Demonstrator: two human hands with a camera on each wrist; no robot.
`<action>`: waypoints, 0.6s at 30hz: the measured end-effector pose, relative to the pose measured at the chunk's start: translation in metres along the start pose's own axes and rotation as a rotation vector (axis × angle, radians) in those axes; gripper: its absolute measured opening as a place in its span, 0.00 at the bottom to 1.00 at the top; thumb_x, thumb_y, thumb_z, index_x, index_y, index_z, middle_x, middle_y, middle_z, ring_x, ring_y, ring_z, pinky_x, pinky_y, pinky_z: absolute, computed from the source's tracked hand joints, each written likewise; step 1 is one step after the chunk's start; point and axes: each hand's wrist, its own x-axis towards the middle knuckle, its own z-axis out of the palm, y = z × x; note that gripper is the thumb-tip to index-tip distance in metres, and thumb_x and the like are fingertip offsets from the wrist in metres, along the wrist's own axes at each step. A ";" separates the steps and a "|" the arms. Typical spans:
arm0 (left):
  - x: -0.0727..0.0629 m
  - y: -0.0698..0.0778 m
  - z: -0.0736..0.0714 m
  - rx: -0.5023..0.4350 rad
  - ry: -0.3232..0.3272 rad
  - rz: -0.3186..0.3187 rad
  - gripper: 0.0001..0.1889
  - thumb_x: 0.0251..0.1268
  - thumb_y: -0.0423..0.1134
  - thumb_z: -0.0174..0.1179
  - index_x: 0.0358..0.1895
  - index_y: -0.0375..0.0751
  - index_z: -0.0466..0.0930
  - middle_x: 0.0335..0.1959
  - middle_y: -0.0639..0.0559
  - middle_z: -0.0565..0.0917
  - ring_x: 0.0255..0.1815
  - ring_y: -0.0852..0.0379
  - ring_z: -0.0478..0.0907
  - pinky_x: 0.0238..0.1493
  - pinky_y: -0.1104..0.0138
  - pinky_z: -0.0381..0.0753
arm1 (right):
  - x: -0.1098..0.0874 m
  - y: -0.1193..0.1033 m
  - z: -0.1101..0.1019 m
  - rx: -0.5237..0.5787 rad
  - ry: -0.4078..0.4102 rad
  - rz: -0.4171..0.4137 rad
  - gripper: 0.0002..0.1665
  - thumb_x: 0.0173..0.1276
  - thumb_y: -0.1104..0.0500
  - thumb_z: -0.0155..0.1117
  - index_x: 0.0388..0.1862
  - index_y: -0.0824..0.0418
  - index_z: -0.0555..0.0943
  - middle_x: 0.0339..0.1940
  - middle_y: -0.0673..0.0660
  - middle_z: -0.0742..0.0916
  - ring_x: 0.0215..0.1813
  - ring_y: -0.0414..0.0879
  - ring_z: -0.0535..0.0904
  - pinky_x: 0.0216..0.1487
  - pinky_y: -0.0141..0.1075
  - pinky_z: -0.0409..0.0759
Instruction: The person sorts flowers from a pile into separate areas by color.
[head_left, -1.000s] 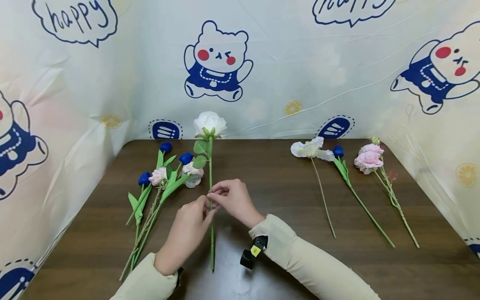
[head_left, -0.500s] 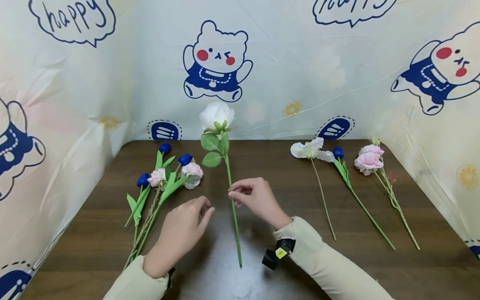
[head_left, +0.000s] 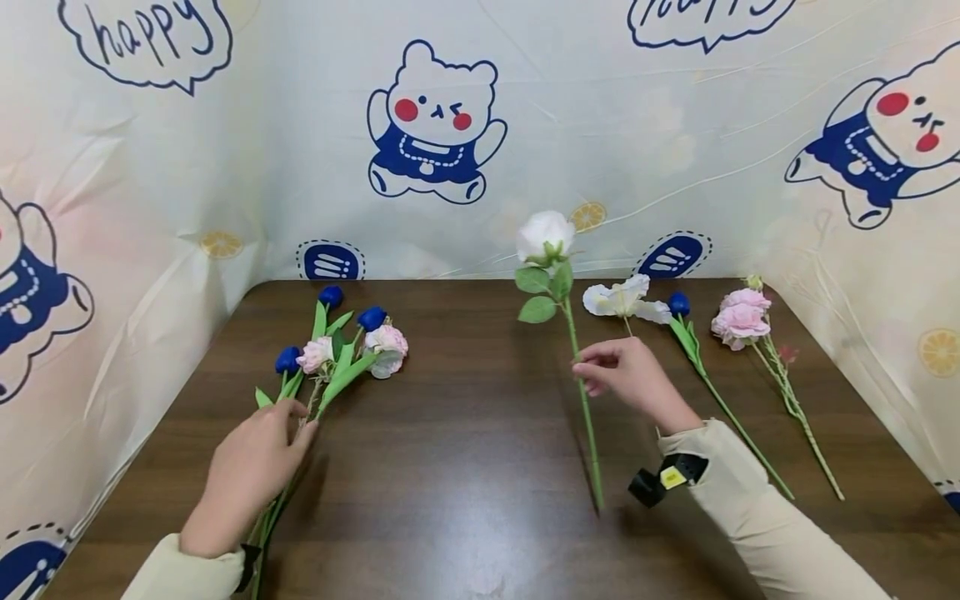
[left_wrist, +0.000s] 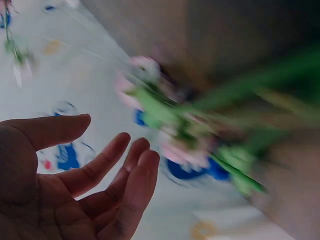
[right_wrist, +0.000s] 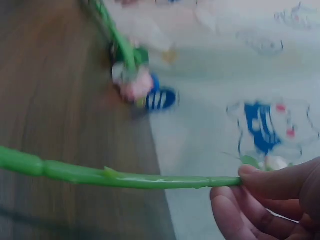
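A white rose [head_left: 546, 237] with a long green stem [right_wrist: 140, 181] and several leaves stands nearly upright in my right hand [head_left: 633, 379], pinched between thumb and fingers partway along the stem. My left hand [head_left: 255, 467] hovers over the stems of the left-hand flowers. In the left wrist view its fingers [left_wrist: 137, 182] are loosely bent, thumb apart, with nothing between them. Those flowers are blue tulips [head_left: 372, 318] and pale pink blooms [head_left: 387, 346], lying together with their stems toward me. The left hand hides part of the stems.
On the right side of the brown table [head_left: 450, 467] lie a white iris-like flower [head_left: 626, 298], a single blue tulip [head_left: 678, 304] and a pink flower spray [head_left: 741, 321]. A patterned cloth [head_left: 300, 125] rises behind the table's back edge and along both sides.
The left hand has let go of the rose stem and moved left over the flower group. My right hand has carried the rose to the right, near the iris-like flower.
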 end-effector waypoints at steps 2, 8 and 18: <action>0.000 -0.017 0.000 0.017 -0.022 -0.030 0.17 0.64 0.42 0.56 0.47 0.31 0.76 0.32 0.39 0.81 0.24 0.52 0.75 0.20 0.61 0.69 | -0.001 0.010 -0.012 -0.022 -0.014 0.058 0.13 0.63 0.67 0.62 0.42 0.78 0.80 0.30 0.68 0.86 0.24 0.39 0.81 0.32 0.40 0.84; 0.003 -0.052 0.001 0.067 -0.094 -0.082 0.24 0.62 0.43 0.58 0.51 0.23 0.71 0.39 0.28 0.76 0.31 0.36 0.77 0.28 0.51 0.74 | 0.003 0.037 -0.033 -0.089 -0.053 0.171 0.14 0.65 0.66 0.61 0.42 0.78 0.79 0.25 0.59 0.86 0.24 0.39 0.81 0.33 0.41 0.84; 0.013 -0.067 0.005 0.089 -0.270 -0.129 0.31 0.63 0.47 0.57 0.56 0.19 0.66 0.50 0.21 0.72 0.46 0.26 0.72 0.39 0.45 0.75 | 0.009 0.070 -0.036 -0.159 -0.058 0.288 0.11 0.63 0.65 0.62 0.38 0.75 0.81 0.21 0.53 0.85 0.22 0.38 0.80 0.29 0.36 0.83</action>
